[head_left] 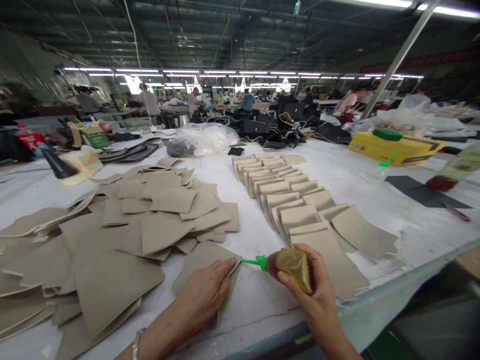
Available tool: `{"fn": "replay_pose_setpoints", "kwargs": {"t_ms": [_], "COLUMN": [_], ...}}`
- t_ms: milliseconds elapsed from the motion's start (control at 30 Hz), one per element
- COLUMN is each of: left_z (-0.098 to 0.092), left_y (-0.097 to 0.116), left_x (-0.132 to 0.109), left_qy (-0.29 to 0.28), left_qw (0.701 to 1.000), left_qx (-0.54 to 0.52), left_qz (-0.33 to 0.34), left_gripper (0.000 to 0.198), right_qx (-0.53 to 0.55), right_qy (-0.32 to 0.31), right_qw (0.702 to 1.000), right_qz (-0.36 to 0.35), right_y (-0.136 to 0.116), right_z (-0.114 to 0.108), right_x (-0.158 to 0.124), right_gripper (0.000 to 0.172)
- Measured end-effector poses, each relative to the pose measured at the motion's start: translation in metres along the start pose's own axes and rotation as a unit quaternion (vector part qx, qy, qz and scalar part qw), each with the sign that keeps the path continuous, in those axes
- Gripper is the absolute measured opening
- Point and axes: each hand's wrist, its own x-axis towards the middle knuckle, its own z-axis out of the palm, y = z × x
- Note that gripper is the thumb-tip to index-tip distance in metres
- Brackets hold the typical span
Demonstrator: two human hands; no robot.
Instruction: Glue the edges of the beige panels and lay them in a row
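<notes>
My right hand [318, 295] is wrapped around a squeezable glue bottle [290, 265] with amber liquid inside. Its green nozzle points left, the tip at the edge of a taupe leather-like piece [197, 260]. My left hand [210, 290] lies over that piece, fingers together on its right edge, which is raised and shows a yellowish underside; the thumb is hidden. To the left spreads a loose heap of similar taupe pieces [116, 270]. On the right, folded or doubled taupe pieces [300, 218] stand in overlapping rows reaching away from me.
Clear plastic bags [206, 137] and black bag parts [262, 125] lie at the table's far side. A yellow box [393, 147], a small green-tipped bottle [378, 172] and a dark sheet [423, 191] are at right. The table edge [360, 310] runs close by my right arm. People work behind.
</notes>
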Motion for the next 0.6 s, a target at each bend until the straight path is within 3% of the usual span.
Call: {"fn": "replay_pose_setpoints", "kwargs": {"t_ms": [233,333,500,600], "left_z": [0.001,0.002,0.004,0.003], "left_y": [0.000,0.000,-0.001,-0.001], "left_x": [0.001,0.001,0.000,0.000], "left_qy": [0.003,0.000,0.002,0.002], "left_qw": [1.000,1.000,1.000,1.000], "left_qx": [0.001,0.006,0.011,0.010], "left_qz": [0.002,-0.002,-0.008,-0.009], "left_gripper": [0.046,0.047,0.047,0.046], "right_qx": [0.034,0.045,0.033,0.043], "right_qy": [-0.022,-0.029,0.020,0.000], "right_qw": [0.995,0.994,0.995,0.991], "right_qz": [0.087,0.091,0.095,0.125], "right_y": [-0.003,-0.005,-0.011,-0.013], "right_z": [-0.001,0.000,0.000,0.000], "right_x": [-0.011,-0.006,-0.007,-0.017], "right_gripper": [0.051,0.054,0.054,0.056]}}
